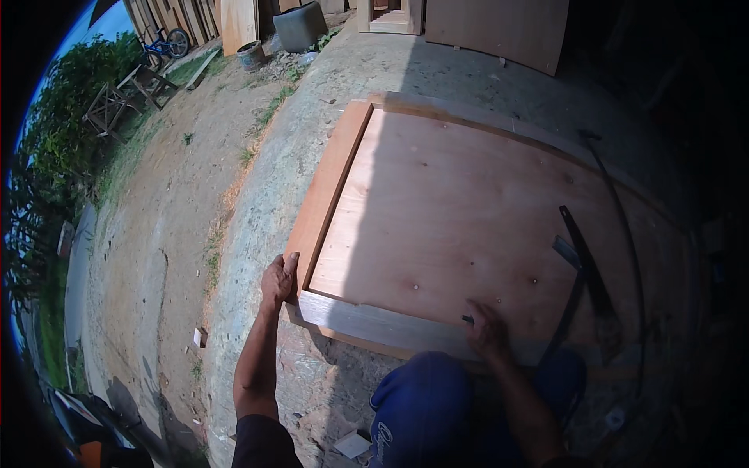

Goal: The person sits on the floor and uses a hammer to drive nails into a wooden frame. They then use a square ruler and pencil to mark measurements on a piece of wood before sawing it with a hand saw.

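A large wooden panel [437,203] lies flat in front of me, plywood set inside a raised board frame. My left hand [279,279] grips the near left corner of the frame's reddish side board [331,195], thumb on top and fingers round the outer edge. Over the near frame board [367,320], my right hand [488,329] has its fingers curled round a small dark object [468,319], too small to name. To the right of that hand, a hammer [568,253] and a long, dark-handled tool [587,265] rest on the plywood, partly lost in shadow.
A dark cable or bar [618,203] crosses the panel's right side. My blue-clad knee [425,398] is close to the near edge. Concrete [257,187] surrounds the panel, with dirt ground [156,242] farther left. At the back stand a bucket [250,56] and a leaning board [499,31].
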`<state>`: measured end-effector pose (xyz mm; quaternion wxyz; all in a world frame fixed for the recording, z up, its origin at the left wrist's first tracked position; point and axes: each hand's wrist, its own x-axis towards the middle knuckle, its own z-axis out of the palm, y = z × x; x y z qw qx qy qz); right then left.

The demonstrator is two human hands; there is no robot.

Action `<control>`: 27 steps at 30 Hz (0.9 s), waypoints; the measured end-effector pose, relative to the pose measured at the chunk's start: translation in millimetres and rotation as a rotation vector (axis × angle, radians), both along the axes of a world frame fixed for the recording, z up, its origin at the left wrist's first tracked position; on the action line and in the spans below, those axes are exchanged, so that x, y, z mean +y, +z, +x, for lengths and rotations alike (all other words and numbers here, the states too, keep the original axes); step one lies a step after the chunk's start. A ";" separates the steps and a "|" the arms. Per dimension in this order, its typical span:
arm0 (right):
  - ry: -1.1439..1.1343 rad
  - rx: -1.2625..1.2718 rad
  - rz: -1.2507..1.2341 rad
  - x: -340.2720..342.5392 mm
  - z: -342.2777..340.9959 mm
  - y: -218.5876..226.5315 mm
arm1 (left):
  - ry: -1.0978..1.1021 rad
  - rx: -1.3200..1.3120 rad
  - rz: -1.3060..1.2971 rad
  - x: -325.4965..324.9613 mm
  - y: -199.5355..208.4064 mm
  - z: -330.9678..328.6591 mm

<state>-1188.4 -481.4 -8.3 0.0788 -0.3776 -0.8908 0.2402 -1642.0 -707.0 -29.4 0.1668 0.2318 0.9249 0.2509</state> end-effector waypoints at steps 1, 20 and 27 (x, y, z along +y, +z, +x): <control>0.005 -0.014 -0.010 0.2 -1.1 1.4 | 0.006 0.008 -0.059 0.2 4.7 3.4; 0.080 0.416 -1.183 -73.5 -254.0 -10.5 | 0.050 -0.009 -0.194 9.5 13.5 8.5; 0.278 0.326 -1.006 -87.6 -295.3 -33.7 | 0.047 -0.013 -0.193 7.0 14.3 6.6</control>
